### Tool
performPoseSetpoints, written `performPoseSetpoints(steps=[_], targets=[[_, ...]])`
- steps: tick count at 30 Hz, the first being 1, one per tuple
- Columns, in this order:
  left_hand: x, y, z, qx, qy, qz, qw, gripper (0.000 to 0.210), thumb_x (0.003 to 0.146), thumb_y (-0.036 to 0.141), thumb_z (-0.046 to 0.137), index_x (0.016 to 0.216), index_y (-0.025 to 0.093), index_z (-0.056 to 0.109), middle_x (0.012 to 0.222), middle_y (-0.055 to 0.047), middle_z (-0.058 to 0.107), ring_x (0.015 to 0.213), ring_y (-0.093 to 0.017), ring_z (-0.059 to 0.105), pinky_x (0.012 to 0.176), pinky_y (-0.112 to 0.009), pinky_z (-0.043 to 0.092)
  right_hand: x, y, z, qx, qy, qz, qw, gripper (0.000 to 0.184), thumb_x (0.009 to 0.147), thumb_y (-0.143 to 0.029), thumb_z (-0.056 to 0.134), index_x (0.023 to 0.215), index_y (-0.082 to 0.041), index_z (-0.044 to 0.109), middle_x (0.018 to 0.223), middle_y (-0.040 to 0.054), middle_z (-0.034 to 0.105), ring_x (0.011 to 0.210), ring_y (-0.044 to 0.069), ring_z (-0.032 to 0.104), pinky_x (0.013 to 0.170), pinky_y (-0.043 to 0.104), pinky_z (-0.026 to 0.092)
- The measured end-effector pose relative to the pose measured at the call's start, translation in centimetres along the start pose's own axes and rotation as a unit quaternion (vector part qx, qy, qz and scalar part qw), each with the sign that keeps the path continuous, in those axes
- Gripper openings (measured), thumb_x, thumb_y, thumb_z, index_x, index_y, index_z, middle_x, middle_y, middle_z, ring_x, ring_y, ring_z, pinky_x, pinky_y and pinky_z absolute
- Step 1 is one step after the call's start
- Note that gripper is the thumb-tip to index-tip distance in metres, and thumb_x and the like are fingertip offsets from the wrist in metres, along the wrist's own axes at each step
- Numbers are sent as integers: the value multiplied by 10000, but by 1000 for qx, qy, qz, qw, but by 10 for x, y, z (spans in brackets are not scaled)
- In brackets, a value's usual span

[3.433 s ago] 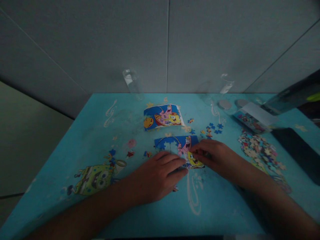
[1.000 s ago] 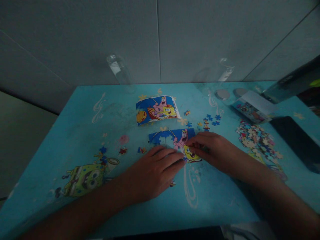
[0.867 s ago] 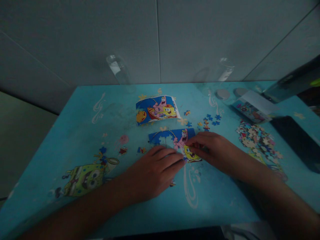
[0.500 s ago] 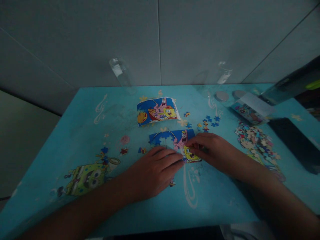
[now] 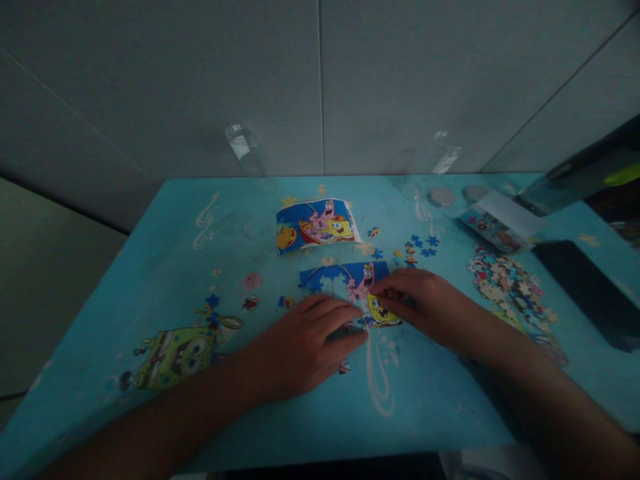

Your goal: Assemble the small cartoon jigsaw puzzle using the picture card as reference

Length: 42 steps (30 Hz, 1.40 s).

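Observation:
A partly assembled jigsaw puzzle (image 5: 357, 272) lies flat in front of me, with a gap in its left part. My right hand (image 5: 417, 293) is at its right edge, thumb and fingers pinched on what looks like a reddish puzzle piece, mostly hidden by the fingers. My left hand (image 5: 315, 347) rests at the puzzle's lower left, thumb apart from the fingers, and covers part of it. Behind the puzzle lies a printed picture sheet (image 5: 317, 227) of cartoon characters in a boat. Loose puzzle pieces (image 5: 416, 241) lie to the upper right; another piece (image 5: 251, 303) lies left.
A heap of puzzle pieces (image 5: 510, 283) lies at the right, near a dark flat object (image 5: 590, 293) and an open picture box (image 5: 495, 227). Two clear containers (image 5: 247, 153) stand by the wall. Round lids (image 5: 442, 197) lie at the back right of the blue table (image 5: 165, 267).
My left thumb has parted from the fingers, uncovering a bit of the puzzle's lower edge. My right hand stays nearly still. The whole view has shifted slightly.

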State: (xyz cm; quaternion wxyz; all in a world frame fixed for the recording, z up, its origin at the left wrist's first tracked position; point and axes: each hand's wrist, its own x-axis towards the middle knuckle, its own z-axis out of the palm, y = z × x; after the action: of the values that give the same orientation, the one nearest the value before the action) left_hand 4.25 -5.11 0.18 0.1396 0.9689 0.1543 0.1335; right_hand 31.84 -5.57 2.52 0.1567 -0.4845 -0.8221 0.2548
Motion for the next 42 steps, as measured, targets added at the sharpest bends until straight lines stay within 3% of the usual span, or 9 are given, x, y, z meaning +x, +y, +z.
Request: performPoseSetpoints(steps=[25,33,42], targets=[[1,2,-2,-6,0,-8,1000,366,975,231,609,1338,188,605,1448,-133,537,1321,-279,497,1104,-490,447,1,1,1,-4,5,-15,1000,189,980,-217,609,1132,-249,716,984,31,736,883,169,672,813,301,516],[1,1,-2,-9,-4,-4,1000,380,984,212,579,1362,182,590,1450,-119,549,1321,-272,496,1114,-489,441,-2,-5,-4,-20,-14,-10,1000,265,958,-379,670,1199,-269,690,1049,48,724,975,214,672,888,356,522],[1,1,-2,-1,-5,-2,1000,397,981,231,598,1375,181,585,1441,-108,559,1320,-273,496,1115,-484,442,-3,-3,-1,-31,-24,-8,999,379,908,-409,736,1255,-276,661,1140,61,709,1066,250,655,960,410,507]])
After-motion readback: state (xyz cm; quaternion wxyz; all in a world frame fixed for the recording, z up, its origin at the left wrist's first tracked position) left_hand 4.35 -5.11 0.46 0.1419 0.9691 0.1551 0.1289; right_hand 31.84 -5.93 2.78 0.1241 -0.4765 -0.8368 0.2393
